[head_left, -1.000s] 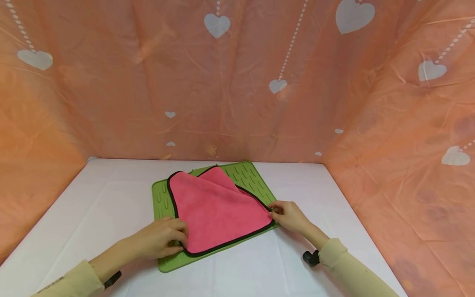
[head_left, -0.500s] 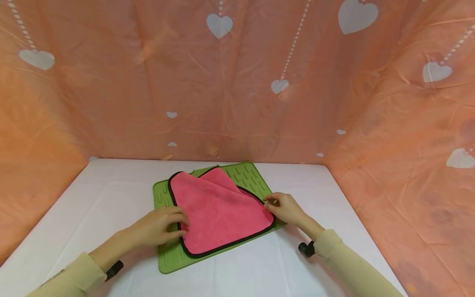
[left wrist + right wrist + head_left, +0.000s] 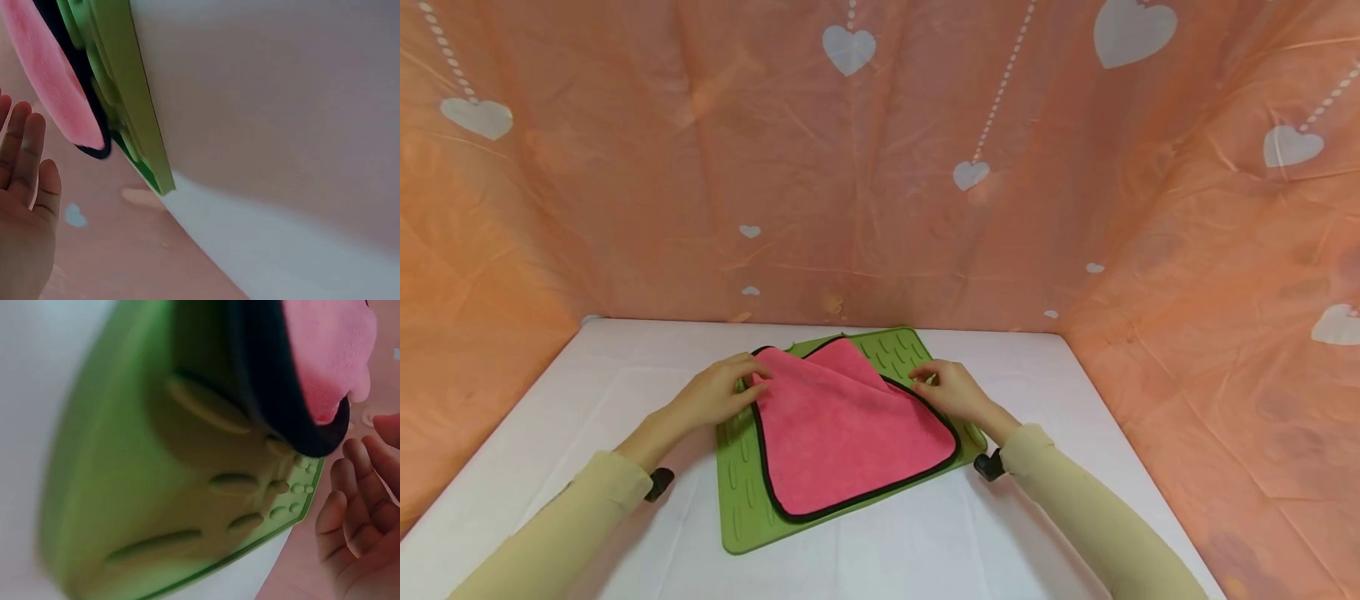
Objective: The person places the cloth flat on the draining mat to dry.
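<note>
One pink black-edged cloth [image 3: 850, 442] rumpled on a green ridged mat [image 3: 741, 508], left hand [image 3: 718, 392] by its far left corner, right hand [image 3: 952, 389] by its far right edge, fingers pretty loose on both

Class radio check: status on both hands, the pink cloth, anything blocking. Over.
Left hand by far left corner of pink cloth, right hand near its right edge; neither gripping. Cloth unevenly folded on green mat. No obstruction seen.
</note>
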The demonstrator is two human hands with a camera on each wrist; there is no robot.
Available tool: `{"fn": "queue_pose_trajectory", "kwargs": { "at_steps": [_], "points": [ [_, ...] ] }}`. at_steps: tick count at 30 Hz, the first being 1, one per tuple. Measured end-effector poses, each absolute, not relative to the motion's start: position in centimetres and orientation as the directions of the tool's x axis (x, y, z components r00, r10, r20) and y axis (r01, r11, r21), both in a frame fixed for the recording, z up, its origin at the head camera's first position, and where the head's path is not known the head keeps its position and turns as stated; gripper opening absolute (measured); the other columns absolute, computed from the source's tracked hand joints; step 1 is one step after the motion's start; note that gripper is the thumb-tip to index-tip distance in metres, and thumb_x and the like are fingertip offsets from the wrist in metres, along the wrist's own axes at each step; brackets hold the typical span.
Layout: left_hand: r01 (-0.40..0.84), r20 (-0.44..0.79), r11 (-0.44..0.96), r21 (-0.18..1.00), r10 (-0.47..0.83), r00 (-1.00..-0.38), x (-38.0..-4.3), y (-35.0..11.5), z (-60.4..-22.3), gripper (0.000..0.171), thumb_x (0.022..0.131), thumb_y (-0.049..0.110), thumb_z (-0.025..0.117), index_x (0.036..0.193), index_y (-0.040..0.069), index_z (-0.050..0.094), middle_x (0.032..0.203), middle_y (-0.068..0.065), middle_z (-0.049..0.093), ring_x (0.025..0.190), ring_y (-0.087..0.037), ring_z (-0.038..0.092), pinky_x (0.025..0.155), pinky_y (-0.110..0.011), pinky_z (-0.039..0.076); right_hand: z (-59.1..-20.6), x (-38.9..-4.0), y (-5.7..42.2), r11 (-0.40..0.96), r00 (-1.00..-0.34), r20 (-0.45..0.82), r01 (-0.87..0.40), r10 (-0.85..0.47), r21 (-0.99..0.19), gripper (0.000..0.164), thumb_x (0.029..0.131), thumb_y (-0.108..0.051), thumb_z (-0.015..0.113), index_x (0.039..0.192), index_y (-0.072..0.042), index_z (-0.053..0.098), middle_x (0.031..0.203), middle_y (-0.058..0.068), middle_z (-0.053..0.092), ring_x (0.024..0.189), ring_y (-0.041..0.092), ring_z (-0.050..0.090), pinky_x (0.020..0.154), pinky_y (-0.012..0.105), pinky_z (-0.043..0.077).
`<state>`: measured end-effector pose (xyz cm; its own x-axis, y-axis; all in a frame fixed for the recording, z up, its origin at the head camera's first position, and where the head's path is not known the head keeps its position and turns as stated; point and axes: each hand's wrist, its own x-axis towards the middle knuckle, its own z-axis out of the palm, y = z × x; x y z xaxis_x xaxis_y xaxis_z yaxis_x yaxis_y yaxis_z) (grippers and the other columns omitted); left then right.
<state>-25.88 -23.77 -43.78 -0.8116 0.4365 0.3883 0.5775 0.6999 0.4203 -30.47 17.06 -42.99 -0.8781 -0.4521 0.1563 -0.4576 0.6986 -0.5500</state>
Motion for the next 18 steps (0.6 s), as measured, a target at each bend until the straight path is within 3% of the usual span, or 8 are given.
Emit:
{"fn": "queue_pose_trajectory", "kwargs": {
  "at_steps": [6,11,18],
  "points": [
    [0.497,0.352,0.721,0.483,0.36,-0.864,-28.2,-24.2,-43.9,0.019,0.098,0.009,0.071,0.115,0.002,0.074,0.103,-0.008,0.068,0.089,-0.025,0.064,0.077,-0.044,0.052,-42.9,-31.7,16.3,0.71,-0.885,0.111,-0.432,-0.451,-0.556,0.025,0.095,-0.014,0.067,0.115,-0.004,0.077,0.1,0.008,0.076,0.085,0.019,0.07,0.081,0.036,0.057],
    [0.413,0.293,0.74,0.531,0.297,-0.909,-29.7,-24.5,-44.1,0.025,0.099,0.009,0.068,0.122,-0.001,0.07,0.117,-0.019,0.067,0.1,-0.035,0.067,0.084,-0.052,0.053,-43.1,-32.3,15.7,0.702,-0.878,0.09,-0.433,-0.469,-0.565,0.023,0.097,-0.013,0.067,0.115,-0.003,0.077,0.103,0.009,0.077,0.091,0.022,0.072,0.084,0.038,0.057],
    [0.338,0.216,0.75,0.568,0.26,-0.941,-30.4,-25.0,-44.1,0.033,0.1,0.006,0.064,0.13,-0.005,0.064,0.128,-0.028,0.062,0.104,-0.04,0.066,0.087,-0.055,0.053,-43.5,-32.8,14.9,0.704,-0.874,0.066,-0.43,-0.481,-0.565,0.022,0.096,-0.015,0.071,0.113,-0.004,0.078,0.099,0.007,0.078,0.098,0.023,0.071,0.085,0.035,0.056]
  ]
}}
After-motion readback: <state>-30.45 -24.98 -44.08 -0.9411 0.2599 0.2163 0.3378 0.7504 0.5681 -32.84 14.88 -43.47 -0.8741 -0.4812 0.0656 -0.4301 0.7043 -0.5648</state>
